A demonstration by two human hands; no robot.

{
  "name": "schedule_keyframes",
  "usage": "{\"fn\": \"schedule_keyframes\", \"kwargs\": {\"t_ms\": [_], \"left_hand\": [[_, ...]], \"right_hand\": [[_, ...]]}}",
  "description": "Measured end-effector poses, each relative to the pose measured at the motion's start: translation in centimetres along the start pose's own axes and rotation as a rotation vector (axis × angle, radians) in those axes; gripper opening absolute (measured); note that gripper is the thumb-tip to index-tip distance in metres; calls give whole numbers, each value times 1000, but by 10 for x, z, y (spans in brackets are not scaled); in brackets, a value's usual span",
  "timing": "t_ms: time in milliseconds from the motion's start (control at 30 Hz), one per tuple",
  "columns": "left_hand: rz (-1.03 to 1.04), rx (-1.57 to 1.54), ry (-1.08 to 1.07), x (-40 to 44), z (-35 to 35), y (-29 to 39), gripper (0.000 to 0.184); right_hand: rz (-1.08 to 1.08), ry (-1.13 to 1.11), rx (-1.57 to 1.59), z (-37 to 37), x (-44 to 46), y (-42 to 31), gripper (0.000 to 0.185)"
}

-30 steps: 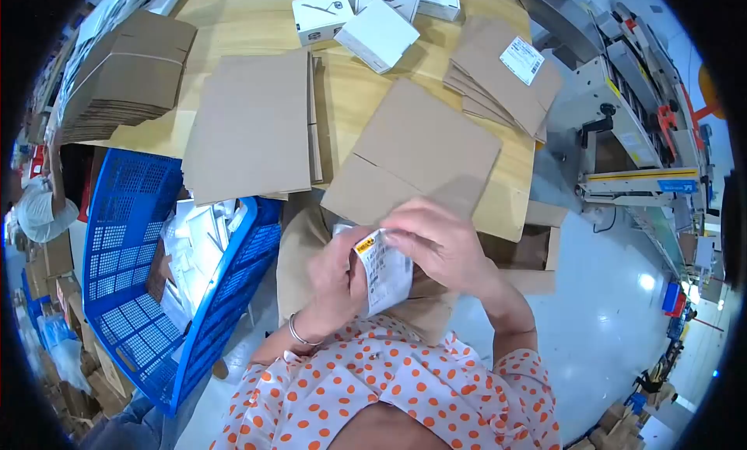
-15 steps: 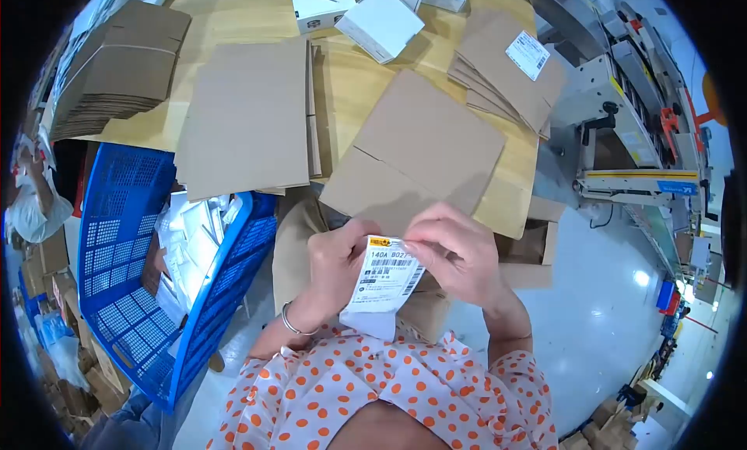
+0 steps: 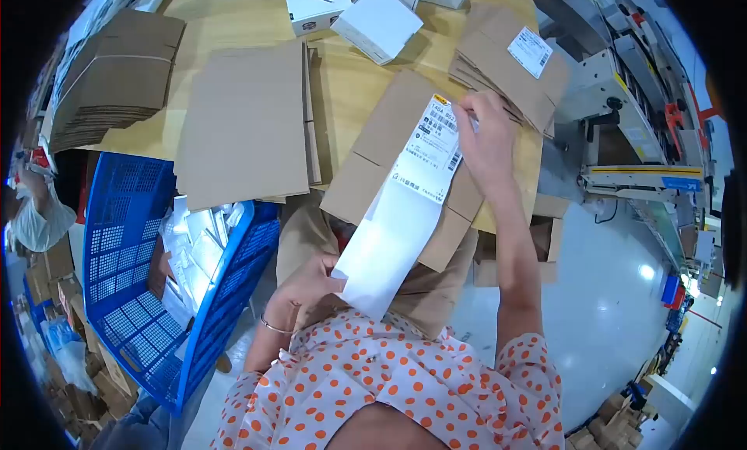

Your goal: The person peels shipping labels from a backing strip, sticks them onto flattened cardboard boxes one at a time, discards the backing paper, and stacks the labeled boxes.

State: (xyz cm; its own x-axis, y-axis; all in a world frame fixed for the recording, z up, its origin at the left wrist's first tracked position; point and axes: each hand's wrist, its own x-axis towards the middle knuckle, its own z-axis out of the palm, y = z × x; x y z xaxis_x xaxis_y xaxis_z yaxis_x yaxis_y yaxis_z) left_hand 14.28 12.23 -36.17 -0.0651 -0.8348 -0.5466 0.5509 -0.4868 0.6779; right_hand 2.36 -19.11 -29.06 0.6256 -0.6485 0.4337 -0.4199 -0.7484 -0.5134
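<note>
A long white strip stretches between my hands, its upper part a printed shipping label (image 3: pixel 430 147) and its lower part blank white paper (image 3: pixel 389 252). My right hand (image 3: pixel 490 135) pinches the label's upper right edge, over a flat brown carton (image 3: pixel 373 147) at the table's near edge. Close to my body, my left hand (image 3: pixel 310 281) is closed on the lower left edge of the blank paper. Whether the label and the blank paper are one layer or two is hard to tell.
Flat cardboard stacks (image 3: pixel 245 123) lie left of the carton, with a labelled stack (image 3: pixel 510 61) to its right. White boxes (image 3: pixel 379 22) sit at the back. A blue basket (image 3: pixel 128 248) with white paper scraps stands to my left. Machinery (image 3: pixel 642 131) is at right.
My right hand has moved up and away with the label's top, while my left hand has dropped slightly toward my body. The strip, folded up before, is now stretched out over the carton.
</note>
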Motion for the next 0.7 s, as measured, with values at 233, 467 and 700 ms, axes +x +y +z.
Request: {"fn": "schedule_keyframes", "kwargs": {"t_ms": [233,467,700], "left_hand": [[-26,168,208,-12,-3,1,15],[154,553,682,-31,-18,-18,7],[866,906,1032,-37,8,4,17]], "right_hand": [[-65,43,-323,10,3,-2,6],[-208,282,-357,-67,5,-33,8],[89,317,-250,-120,134,120,27]]}}
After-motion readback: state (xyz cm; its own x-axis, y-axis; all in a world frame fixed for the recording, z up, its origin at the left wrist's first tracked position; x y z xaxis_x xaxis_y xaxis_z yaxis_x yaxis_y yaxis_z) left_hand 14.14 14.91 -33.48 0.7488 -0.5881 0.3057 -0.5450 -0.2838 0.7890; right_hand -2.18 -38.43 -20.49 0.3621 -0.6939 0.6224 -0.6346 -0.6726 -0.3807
